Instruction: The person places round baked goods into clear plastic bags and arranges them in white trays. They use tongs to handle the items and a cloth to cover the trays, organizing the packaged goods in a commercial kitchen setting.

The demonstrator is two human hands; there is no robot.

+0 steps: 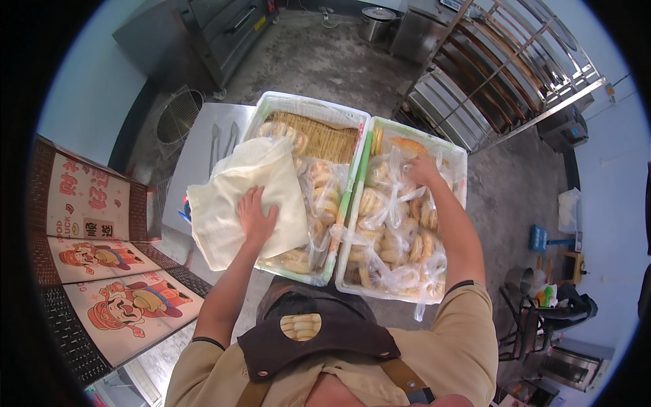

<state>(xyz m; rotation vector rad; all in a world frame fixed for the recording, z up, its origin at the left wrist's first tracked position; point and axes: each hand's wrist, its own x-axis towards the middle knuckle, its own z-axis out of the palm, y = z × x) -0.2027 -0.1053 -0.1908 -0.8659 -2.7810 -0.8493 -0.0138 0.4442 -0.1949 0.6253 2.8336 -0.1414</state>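
Note:
My left hand (257,216) rests with its fingers spread on a folded cream cloth (218,224), which lies over the left part of the left white plastic crate (363,124). Inside that crate are a bamboo mat (325,135), several round breads and clear bags of bread (324,193). My right hand (422,170) reaches into the right white crate (460,173), at the knotted tops of clear plastic bags (391,203) filled with round breads. Its fingertips are partly hidden among the plastic, so its grip cannot be told. An orange-brown bread (407,145) lies just beyond it.
Two metal tongs (214,145) lie on the metal table (190,147) at the left. Printed panels (122,305) stand near my left side. A metal rack (488,81) with trays is at the upper right, an oven (234,30) at the upper left.

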